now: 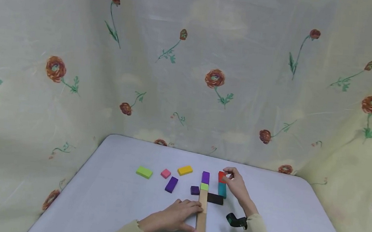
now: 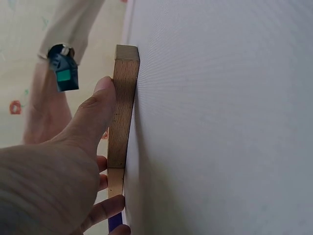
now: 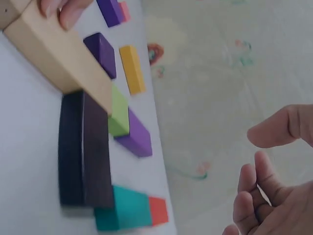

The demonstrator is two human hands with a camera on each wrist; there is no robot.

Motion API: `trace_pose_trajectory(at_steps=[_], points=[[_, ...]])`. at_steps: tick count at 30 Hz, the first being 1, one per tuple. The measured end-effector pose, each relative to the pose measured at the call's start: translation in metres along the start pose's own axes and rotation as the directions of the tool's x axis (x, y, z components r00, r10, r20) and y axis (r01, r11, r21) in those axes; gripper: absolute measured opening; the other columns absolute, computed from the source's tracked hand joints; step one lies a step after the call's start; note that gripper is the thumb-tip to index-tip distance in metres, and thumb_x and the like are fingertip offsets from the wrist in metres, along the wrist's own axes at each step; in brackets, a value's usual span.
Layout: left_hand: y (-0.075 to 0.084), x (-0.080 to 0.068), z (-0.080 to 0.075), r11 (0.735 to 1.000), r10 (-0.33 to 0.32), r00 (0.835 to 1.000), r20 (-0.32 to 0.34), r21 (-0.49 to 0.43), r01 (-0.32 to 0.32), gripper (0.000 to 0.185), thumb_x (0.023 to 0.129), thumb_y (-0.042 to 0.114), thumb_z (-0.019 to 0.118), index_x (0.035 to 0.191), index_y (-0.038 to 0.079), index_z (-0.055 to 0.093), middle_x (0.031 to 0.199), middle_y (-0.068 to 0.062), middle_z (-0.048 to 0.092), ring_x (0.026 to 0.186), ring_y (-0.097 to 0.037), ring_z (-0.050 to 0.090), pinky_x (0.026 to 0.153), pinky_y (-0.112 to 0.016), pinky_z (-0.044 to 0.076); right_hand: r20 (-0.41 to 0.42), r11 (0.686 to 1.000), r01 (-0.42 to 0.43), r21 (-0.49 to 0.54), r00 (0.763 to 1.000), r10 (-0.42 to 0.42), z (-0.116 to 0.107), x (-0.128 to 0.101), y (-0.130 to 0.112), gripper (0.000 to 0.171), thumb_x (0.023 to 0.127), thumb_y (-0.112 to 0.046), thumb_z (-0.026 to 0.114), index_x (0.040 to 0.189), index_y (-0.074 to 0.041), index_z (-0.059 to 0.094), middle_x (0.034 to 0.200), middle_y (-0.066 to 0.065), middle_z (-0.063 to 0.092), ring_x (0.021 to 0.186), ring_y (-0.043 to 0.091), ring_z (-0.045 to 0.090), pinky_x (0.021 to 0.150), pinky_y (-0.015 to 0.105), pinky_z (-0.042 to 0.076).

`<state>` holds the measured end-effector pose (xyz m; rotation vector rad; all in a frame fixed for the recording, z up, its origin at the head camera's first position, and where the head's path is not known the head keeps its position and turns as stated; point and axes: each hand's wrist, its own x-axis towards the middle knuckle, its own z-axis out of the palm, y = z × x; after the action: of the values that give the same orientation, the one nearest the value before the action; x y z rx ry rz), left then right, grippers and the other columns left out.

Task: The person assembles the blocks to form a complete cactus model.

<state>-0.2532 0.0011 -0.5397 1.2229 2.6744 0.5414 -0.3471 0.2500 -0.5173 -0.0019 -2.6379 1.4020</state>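
Observation:
My left hand (image 1: pixel 179 214) lies along two light wooden blocks (image 1: pixel 201 222) set end to end, with its thumb and fingertips touching them. A small green block (image 1: pixel 204 186) and then a purple block (image 1: pixel 205 177) continue that row at its far end. From the row's right side a black block (image 1: pixel 215 199) sticks out. Beyond the black block's right end lies a teal block (image 3: pixel 129 208), followed by a red block (image 3: pixel 158 211). My right hand (image 1: pixel 237 185) hovers by the red block; in the right wrist view its thumb and fingers are apart with nothing between them.
Left of the row sits a small dark purple block (image 1: pixel 194 190). Farther left lie a purple block (image 1: pixel 171 184), a yellow block (image 1: pixel 185 170), a pink block (image 1: pixel 165 173) and a lime block (image 1: pixel 144 172). A flowered curtain (image 1: pixel 181 93) borders the white table (image 1: pixel 117 190).

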Motion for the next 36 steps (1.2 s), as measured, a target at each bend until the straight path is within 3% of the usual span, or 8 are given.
trace_pose_trajectory(at_steps=[2,6,15,36], points=[[0.000,0.000,0.000,1.000,-0.004,1.000,0.002,-0.008,0.004,0.077,0.071,0.072,0.045,0.135,0.029,0.039,0.141,0.009,0.035,0.125,-0.012,0.036,0.090,-0.041,0.037,0.009,1.000,-0.013,0.018,1.000,0.012,0.000,0.009,0.024,0.036,0.080,-0.026,0.060,0.112,-0.015,0.050,0.105,0.005,0.051,0.088,0.019,0.039,0.052,0.034,0.037],[0.000,-0.001,0.000,1.000,-0.012,1.000,0.007,-0.013,0.012,0.077,0.071,0.072,0.046,0.135,0.030,0.039,0.141,0.010,0.034,0.125,-0.012,0.036,0.091,-0.043,0.037,0.054,0.997,-0.043,0.068,0.998,0.039,0.000,0.016,0.049,0.043,0.080,-0.028,0.060,0.118,-0.014,0.047,0.113,0.006,0.049,0.095,0.022,0.037,0.064,0.029,0.039],[0.002,-0.001,0.001,1.000,-0.015,1.000,0.008,0.001,0.015,0.076,0.070,0.072,0.046,0.134,0.031,0.040,0.141,0.010,0.035,0.124,-0.012,0.037,0.090,-0.040,0.037,0.150,0.985,-0.122,0.121,0.983,0.104,-0.007,-0.012,0.020,0.043,0.082,-0.008,0.055,0.123,-0.006,0.044,0.123,0.013,0.046,0.106,0.024,0.035,0.081,0.038,0.032],[0.000,0.000,-0.001,1.000,-0.019,1.000,0.009,0.002,0.019,0.076,0.071,0.072,0.046,0.134,0.031,0.040,0.141,0.010,0.035,0.124,-0.012,0.037,0.090,-0.042,0.037,0.176,0.983,-0.169,0.068,0.972,0.155,0.005,-0.005,0.042,0.047,0.080,-0.007,0.058,0.124,-0.010,0.044,0.129,0.011,0.042,0.118,0.031,0.035,0.095,0.050,0.032]])
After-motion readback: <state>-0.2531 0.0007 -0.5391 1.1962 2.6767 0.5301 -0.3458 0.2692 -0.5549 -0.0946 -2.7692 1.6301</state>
